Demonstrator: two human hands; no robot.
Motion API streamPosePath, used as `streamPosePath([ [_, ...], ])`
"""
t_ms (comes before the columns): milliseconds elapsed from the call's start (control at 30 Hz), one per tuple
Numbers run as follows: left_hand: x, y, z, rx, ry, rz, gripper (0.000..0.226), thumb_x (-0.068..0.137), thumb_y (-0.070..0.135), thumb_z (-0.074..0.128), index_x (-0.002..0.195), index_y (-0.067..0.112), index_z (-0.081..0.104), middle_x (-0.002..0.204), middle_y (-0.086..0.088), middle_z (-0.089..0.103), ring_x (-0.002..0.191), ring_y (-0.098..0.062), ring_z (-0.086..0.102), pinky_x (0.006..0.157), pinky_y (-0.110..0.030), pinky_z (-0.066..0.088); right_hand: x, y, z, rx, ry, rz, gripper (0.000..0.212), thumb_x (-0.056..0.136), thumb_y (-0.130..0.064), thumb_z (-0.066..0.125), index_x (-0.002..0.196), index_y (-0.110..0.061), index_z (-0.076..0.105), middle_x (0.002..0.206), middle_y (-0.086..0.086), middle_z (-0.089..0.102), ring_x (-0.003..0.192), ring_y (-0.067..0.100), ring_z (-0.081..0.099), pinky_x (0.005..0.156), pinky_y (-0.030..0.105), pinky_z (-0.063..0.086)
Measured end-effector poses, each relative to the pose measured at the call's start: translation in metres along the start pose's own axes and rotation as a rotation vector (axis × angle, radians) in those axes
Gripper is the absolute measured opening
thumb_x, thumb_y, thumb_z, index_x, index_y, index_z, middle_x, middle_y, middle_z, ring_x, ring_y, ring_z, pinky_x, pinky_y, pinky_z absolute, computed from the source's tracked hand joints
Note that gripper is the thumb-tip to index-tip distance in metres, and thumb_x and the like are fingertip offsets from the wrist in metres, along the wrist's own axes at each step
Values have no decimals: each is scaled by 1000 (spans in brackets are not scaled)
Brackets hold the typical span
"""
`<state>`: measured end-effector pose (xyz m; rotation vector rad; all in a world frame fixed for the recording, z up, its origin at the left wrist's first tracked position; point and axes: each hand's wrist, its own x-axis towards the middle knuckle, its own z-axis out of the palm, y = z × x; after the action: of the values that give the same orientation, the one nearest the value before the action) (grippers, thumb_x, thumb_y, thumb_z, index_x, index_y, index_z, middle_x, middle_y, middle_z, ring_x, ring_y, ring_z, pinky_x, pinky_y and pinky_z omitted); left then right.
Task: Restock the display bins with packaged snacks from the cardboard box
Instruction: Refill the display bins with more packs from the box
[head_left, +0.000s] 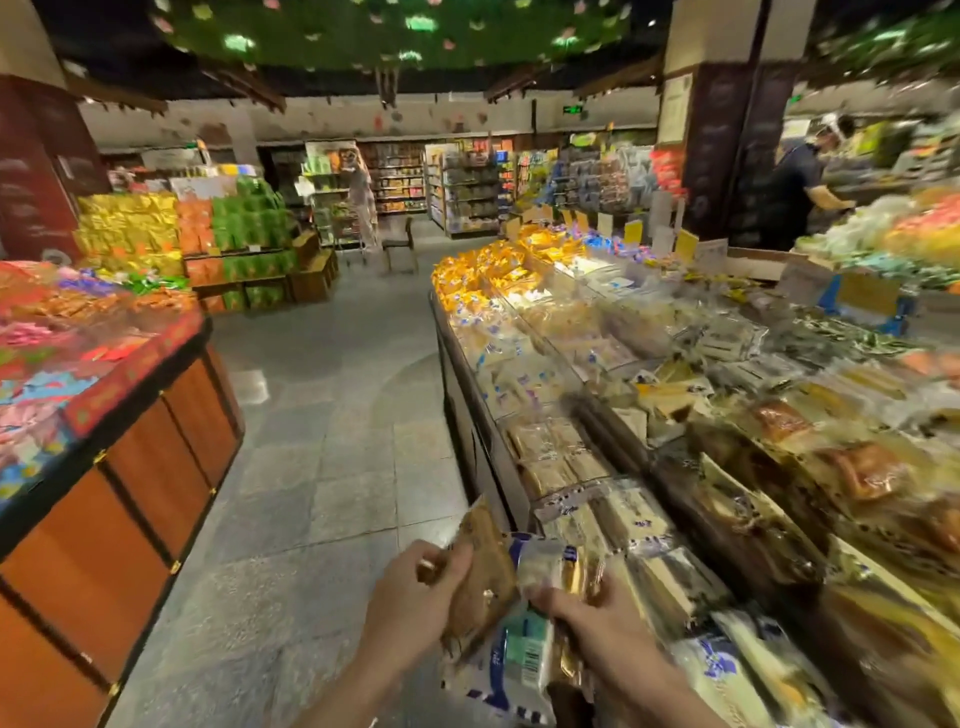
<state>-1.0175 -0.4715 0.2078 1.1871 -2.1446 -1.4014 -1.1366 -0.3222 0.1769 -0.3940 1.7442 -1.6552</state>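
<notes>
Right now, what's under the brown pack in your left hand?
A blue-and-white pack with a barcode shows below the brown pack that the left hand grips; the right hand grips a clear pack. What lies beneath them is covered.

A: How's the light?
B: Dark ceiling (395, 31); warm light falls on the yellow packets (488, 270) at the counter's (467, 395) far end. A pale glare patch on the floor (249, 387).
A: Sharp?
B: No. Motion blur everywhere, worst at the right edge; straight lines bow near the corners.

Display bins (470, 415) lined the right, a candy counter (156, 467) the left, the floor (337, 441) between; nearest, the left hand (415, 597) held a snack packet (483, 566), the right hand (587, 618) a second packet (543, 566).
</notes>
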Motion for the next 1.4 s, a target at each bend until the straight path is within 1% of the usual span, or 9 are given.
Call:
streamPosePath([
  [133, 76, 3, 9, -134, -315, -96, 56, 77, 76, 40, 100, 27, 53, 89, 9, 58, 79, -6, 56, 69, -27, 47, 69, 8, 9, -16, 121, 16, 76, 57, -33, 96, 116, -10, 55, 97, 9, 75, 88, 25, 73, 82, 40, 60],
  [233, 142, 13, 4, -295, -541, -211, 60, 72, 73, 61, 106, 23, 60, 101, -3, 71, 97, -21, 66, 96, -43, 49, 111, -3, 18, -3, 233, 17, 73, 58, -28, 97, 118, -12, 57, 94, 5, 77, 85, 22, 74, 84, 43, 59],
  [367, 221, 23, 2, -612, -727, -401, 26, 77, 31, 72, 88, 9, 81, 114, -22, 71, 95, -32, 72, 91, -46, 50, 154, -19, 10, 51, 324, 25, 77, 60, -29, 91, 122, -5, 52, 101, 14, 75, 83, 26, 75, 66, 38, 59],
  [467, 268, 24, 7, -716, -842, -496, 36, 86, 26, 69, 110, 1, 75, 124, -27, 65, 105, -36, 67, 95, -48, 46, 181, -24, 3, 125, 400, 67, 71, 61, -27, 87, 117, -4, 52, 100, 19, 75, 86, 35, 75, 80, 56, 59],
  [567, 315, 22, 21, -709, -865, -540, 53, 77, 29, 69, 122, 2, 65, 128, -27, 62, 112, -38, 61, 97, -50, 45, 207, -18, -1, 197, 450, 114, 67, 63, -27, 85, 114, -6, 47, 98, 21, 75, 88, 40, 74, 81, 57, 58],
  [867, 419, 27, 93, -460, -960, -663, 42, 82, 30, 68, 104, -5, 72, 116, -27, 68, 97, -38, 71, 86, -46, 51, 298, 15, -24, 355, 571, 276, 41, 84, -13, 75, 114, -1, 50, 80, 21, 72, 49, 20, 65, 39, 27, 48],
  [1067, 489, 56, 124, -268, -1039, -648, 46, 82, 33, 68, 109, -4, 64, 110, -29, 69, 105, -40, 66, 102, -53, 47, 366, 2, -37, 425, 603, 292, 51, 74, -20, 78, 114, 2, 54, 94, 25, 71, 64, 26, 66, 45, 30, 51],
  [1233, 543, 81, 133, -290, -1026, -592, 38, 83, 32, 65, 109, 4, 68, 100, -20, 74, 82, -31, 73, 81, -45, 52, 410, -16, -43, 476, 642, 276, 34, 86, -14, 73, 112, -1, 55, 93, 22, 73, 69, 30, 70, 48, 32, 54],
  [1400, 592, 71, 171, -232, -1152, -654, 49, 95, 43, 59, 123, 4, 68, 126, -23, 66, 114, -37, 66, 105, -51, 44, 419, -3, -32, 507, 799, 369, 41, 86, -18, 76, 114, -2, 51, 104, 30, 70, 79, 37, 69, 52, 36, 57],
])
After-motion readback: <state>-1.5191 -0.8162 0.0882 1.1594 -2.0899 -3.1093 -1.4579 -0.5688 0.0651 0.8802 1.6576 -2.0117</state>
